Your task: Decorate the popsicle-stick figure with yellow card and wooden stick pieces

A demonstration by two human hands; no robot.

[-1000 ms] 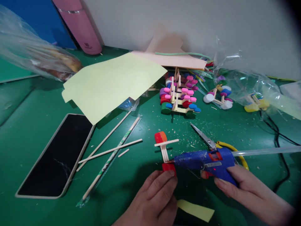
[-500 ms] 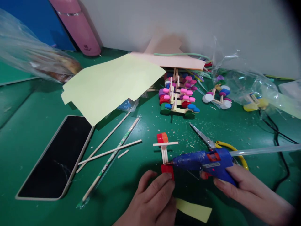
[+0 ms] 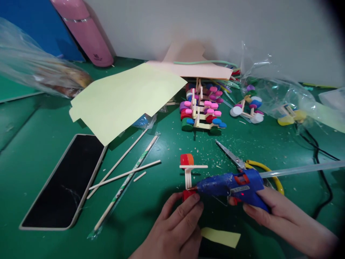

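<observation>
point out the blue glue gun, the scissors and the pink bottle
Blue glue gun (image 3: pixel 225 184): head view, on its blue barrel.
Scissors (image 3: pixel 237 161): head view, on the metal blades near the pivot.
Pink bottle (image 3: pixel 86 37): head view, on its body below the silver band.

The blue glue gun (image 3: pixel 229 185) points left, its nozzle (image 3: pixel 193 188) at the near end of a red-ended wooden-stick model (image 3: pixel 188 178) with a crossbar (image 3: pixel 194 166).

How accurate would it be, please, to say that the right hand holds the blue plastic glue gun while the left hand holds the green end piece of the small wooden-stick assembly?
Almost: the head view shows the end piece held by the left hand is red, not green. The right hand does hold the blue plastic glue gun.
</observation>
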